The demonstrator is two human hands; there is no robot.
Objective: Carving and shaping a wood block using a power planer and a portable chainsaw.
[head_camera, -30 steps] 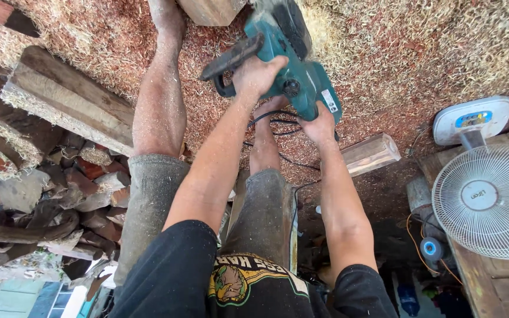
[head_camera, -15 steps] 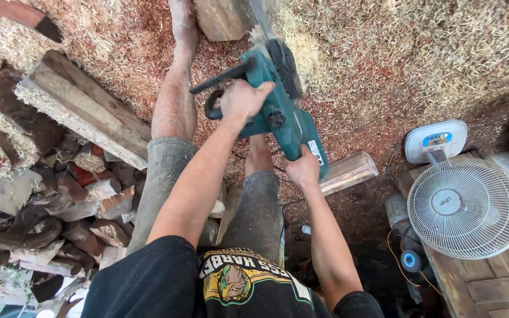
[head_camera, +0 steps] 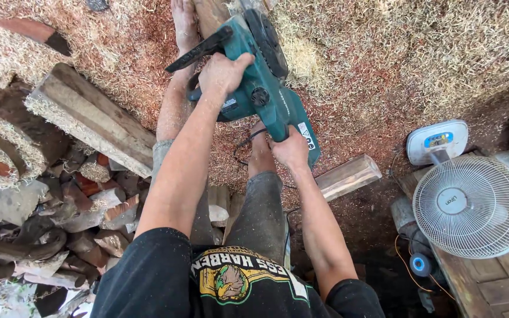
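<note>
I hold a teal electric chainsaw (head_camera: pixel 266 82) with both hands over a floor thick with sawdust (head_camera: pixel 384 53). My left hand (head_camera: pixel 222 73) grips its black front handle at the top. My right hand (head_camera: pixel 290 150) is closed on the rear grip, where a black cord (head_camera: pixel 244 143) leaves the saw. The saw's front end points at a wooden log (head_camera: pixel 210 15) at the top edge, and the bar is cut off by the frame. My bare left foot (head_camera: pixel 182 20) rests next to that log.
A long squared timber (head_camera: pixel 89 118) lies to the left above a heap of split firewood (head_camera: pixel 48 218). A short wood block (head_camera: pixel 349 175) lies right of my leg. A white electric fan (head_camera: pixel 469 200) stands on wooden planks (head_camera: pixel 496 282) at the right.
The view has shifted, so the saw and my hands now sit higher and more central. The saw's nose has moved up toward the log at the top edge.
</note>
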